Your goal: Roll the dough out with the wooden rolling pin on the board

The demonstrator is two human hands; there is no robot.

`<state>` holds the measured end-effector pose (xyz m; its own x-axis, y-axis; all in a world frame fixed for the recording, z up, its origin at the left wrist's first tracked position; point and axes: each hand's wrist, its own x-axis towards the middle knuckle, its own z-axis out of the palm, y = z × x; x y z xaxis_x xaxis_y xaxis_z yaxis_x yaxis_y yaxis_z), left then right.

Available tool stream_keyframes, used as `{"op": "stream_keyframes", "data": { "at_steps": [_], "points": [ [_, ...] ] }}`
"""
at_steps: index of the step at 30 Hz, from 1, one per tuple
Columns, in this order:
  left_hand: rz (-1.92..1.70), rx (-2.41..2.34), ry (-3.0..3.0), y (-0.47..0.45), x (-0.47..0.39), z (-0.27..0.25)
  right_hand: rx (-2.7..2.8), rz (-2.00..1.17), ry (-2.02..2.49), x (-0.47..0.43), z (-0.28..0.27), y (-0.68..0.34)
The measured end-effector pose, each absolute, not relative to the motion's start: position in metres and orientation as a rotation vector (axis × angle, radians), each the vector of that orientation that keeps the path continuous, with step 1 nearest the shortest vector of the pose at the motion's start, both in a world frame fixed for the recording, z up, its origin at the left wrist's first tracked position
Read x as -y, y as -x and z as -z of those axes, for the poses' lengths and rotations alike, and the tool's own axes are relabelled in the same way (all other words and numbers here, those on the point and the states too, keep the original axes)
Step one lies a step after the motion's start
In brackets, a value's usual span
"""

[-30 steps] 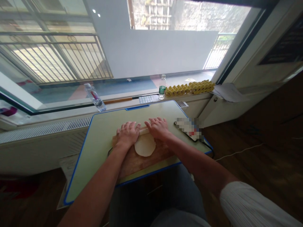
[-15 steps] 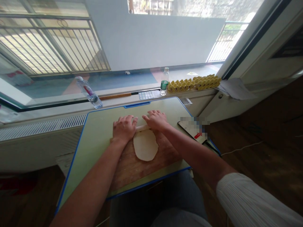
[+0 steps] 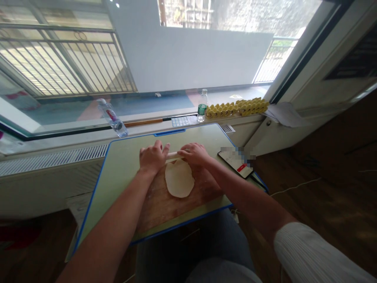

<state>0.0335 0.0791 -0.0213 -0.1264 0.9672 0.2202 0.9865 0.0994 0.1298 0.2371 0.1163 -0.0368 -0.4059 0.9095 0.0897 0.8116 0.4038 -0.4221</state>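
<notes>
A pale rolling pin [image 3: 172, 155] lies crosswise at the far edge of a flat, roughly round sheet of dough [image 3: 179, 180]. My left hand [image 3: 153, 158] is closed over the pin's left end, its thumb pointing forward. Over the right end curls my right hand [image 3: 193, 153], fingers bent round it. Only the short middle stretch of the pin shows; both ends are hidden by the hands. Under the dough is a brown wooden board [image 3: 160, 210], partly covered by my forearms.
The board rests on a small pale green table [image 3: 120, 161] with a blue rim. A phone [image 3: 235, 162] lies at its right side. On the windowsill beyond are two plastic bottles [image 3: 112, 118], a yellow egg tray [image 3: 235, 108] and papers [image 3: 284, 114].
Both hands' fingers have gone from stretched forward over the rolling pin to curled round it. The dough keeps about the same shape. My view has tilted up slightly.
</notes>
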Motion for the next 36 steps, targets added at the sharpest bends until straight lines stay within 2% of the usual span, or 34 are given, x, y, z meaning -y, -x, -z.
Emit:
{"op": "stream_keyframes", "data": {
  "at_steps": [7,11,18,23,26,30,36],
  "points": [
    [0.588,2.137,2.057,-0.046,-0.053,0.011,2.396,-0.237,1.337,-0.09,0.028,-0.266],
    [0.762,2.081,2.008,-0.054,-0.013,0.018,2.288,-0.141,1.523,-0.073,0.032,-0.275],
    [0.524,1.997,2.489,-0.082,0.049,0.039,2.131,-0.126,1.802,-0.055,0.045,-0.285],
    [0.565,1.819,2.492,-0.087,0.055,0.026,2.164,-0.082,1.815,-0.051,0.045,-0.284],
    [0.467,1.702,2.499,-0.086,0.057,0.018,2.18,-0.05,1.82,-0.048,0.043,-0.281],
    [0.367,1.805,2.441,-0.078,0.058,0.019,2.181,-0.049,1.845,-0.046,0.041,-0.277],
    [0.413,1.904,2.346,-0.056,0.054,0.033,2.181,-0.036,1.827,-0.043,0.042,-0.275]
  ]
}}
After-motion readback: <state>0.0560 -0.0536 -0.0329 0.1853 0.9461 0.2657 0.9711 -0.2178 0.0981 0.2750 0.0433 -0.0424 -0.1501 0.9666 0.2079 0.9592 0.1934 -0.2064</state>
